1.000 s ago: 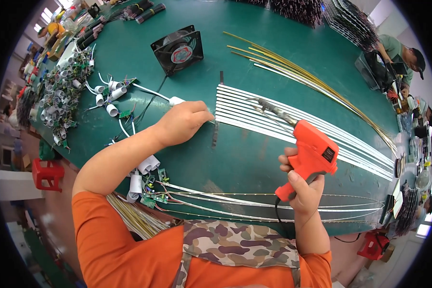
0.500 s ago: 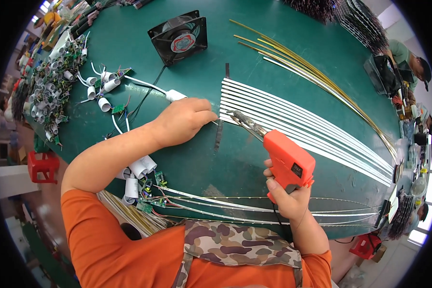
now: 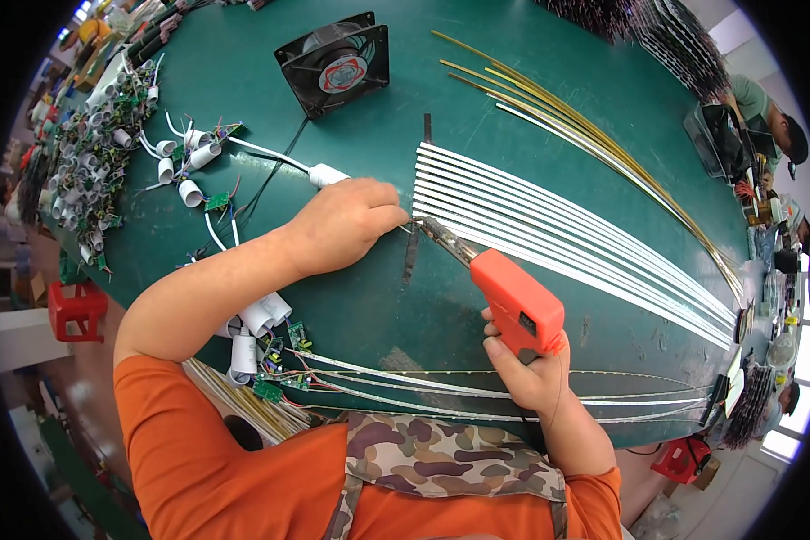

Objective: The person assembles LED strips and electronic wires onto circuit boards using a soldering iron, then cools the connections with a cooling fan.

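Observation:
My right hand (image 3: 535, 378) grips the red soldering gun (image 3: 519, 301) by its handle. The gun's metal tip (image 3: 427, 227) points left and meets the left ends of the white strips (image 3: 522, 211), which lie side by side across the table. My left hand (image 3: 355, 220) is closed in a pinch just beside that tip, with a thin wire (image 3: 405, 229) showing at its fingertips. A white cylindrical housing (image 3: 327, 175) on a white cable lies just beyond my left knuckles. The exact contact at the strip end is too small to make out.
A black fan (image 3: 337, 67) stands at the back. Left lie white housings with green circuit boards (image 3: 218, 202) and a big heap of them (image 3: 90, 171). Wired strips (image 3: 441, 391) run along the near edge. Yellowish strips (image 3: 594, 139) curve at far right; a person (image 3: 765, 112) sits beyond.
The soldering gun has moved left and slightly down in my right hand, bringing its tip to the strip ends beside my left fingers. My left hand stays almost in place.

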The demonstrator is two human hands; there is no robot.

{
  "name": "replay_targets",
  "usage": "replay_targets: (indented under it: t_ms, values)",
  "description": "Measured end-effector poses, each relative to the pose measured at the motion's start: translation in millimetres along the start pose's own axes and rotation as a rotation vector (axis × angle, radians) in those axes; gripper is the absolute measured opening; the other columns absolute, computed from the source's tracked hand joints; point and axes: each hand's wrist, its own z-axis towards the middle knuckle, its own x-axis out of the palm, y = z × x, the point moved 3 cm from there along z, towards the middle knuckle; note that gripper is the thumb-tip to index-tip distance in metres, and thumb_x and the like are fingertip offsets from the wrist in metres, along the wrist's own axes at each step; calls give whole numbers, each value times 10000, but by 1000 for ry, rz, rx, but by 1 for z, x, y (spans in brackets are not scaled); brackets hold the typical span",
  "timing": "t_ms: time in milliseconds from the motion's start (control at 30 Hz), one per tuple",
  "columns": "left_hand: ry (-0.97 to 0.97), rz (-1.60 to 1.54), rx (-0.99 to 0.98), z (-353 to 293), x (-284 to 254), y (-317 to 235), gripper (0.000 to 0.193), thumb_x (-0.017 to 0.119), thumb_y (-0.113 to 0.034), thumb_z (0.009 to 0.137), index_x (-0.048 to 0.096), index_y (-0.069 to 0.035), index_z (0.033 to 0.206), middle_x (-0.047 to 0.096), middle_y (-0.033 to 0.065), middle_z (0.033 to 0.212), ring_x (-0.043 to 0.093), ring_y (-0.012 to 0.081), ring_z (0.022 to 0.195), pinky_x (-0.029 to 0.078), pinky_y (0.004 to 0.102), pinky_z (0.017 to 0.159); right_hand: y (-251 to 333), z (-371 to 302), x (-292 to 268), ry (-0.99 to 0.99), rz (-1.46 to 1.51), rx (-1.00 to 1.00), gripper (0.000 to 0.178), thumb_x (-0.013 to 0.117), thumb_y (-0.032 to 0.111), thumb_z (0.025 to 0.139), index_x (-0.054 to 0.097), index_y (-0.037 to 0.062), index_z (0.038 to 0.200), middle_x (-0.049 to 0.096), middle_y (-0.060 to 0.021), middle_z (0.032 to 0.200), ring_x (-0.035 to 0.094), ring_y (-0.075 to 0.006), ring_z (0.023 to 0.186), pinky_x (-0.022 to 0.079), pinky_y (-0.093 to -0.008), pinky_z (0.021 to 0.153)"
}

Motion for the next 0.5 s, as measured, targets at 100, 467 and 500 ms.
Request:
replay_targets:
  t_ms: [100, 467, 500]
  values:
    - [1, 2, 3, 0, 0, -1, 197, 581, -39, 752, 647, -45, 937, 599, 100, 885, 596, 308, 875, 492, 415, 750, -3, -1, 1, 3, -17, 6, 320, 656, 10, 811, 602, -27, 1125, 660, -76, 999, 611, -116, 869, 493, -276, 804]
    - [2, 11, 14, 0, -1, -1, 185, 580, -41, 756, 643, -45, 930, 596, 100, 900, 591, 302, 893, 486, 412, 769, 2, -11, -7, -102, -7, -40, 343, 687, 53, 786, 616, -8, 1116, 661, -64, 869, 609, -125, 733, 489, -268, 704]
    - [6, 9, 11, -1, -1, -1, 188, 580, -41, 757, 643, -45, 933, 595, 101, 902, 590, 302, 896, 485, 411, 772, 3, -12, -8, -106, 23, -11, 337, 686, 56, 790, 617, -13, 1113, 664, -61, 861, 600, -117, 722, 486, -263, 699]
